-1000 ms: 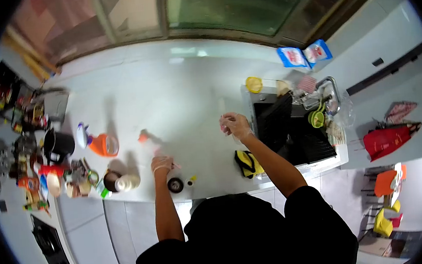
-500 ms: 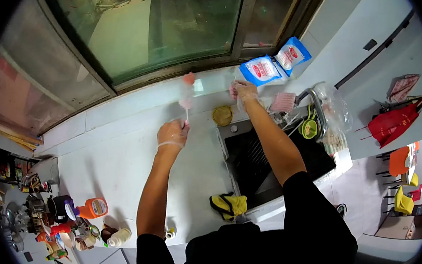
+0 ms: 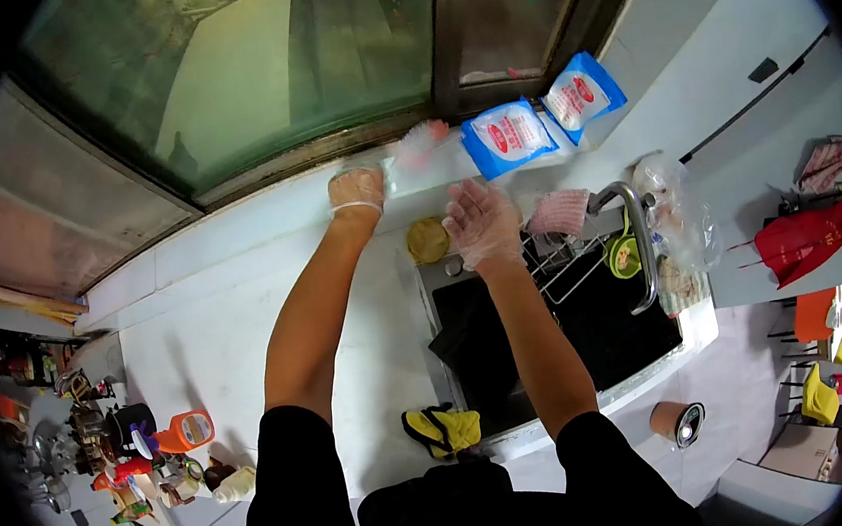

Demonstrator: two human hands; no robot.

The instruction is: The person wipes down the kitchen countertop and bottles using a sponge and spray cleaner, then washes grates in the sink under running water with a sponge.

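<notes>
My left hand [image 3: 357, 190], in a clear plastic glove, is over the ledge below the window, its back to the camera and its fingers curled around the handle end of a pink brush [image 3: 418, 147]. The blurred brush points right, with a reddish tip. My right hand [image 3: 482, 220], also gloved, is open with its palm up and fingers spread, holding nothing. It is between a round yellowish item [image 3: 428, 240] and a pink checked cloth [image 3: 559, 213], below a blue and white bag [image 3: 508, 138].
A second blue and white bag [image 3: 582, 96] leans at the wall. The dark sink [image 3: 589, 348] holds a wire rack, near a curved faucet [image 3: 645, 243]. A yellow cloth [image 3: 443, 431] lies at the front edge. An orange bottle [image 3: 185, 431] and jars stand left.
My right hand has opened and turned palm up, lower than before; the pink thing it held is no longer in it. My left hand has risen to the ledge, and the brush has swung rightward.
</notes>
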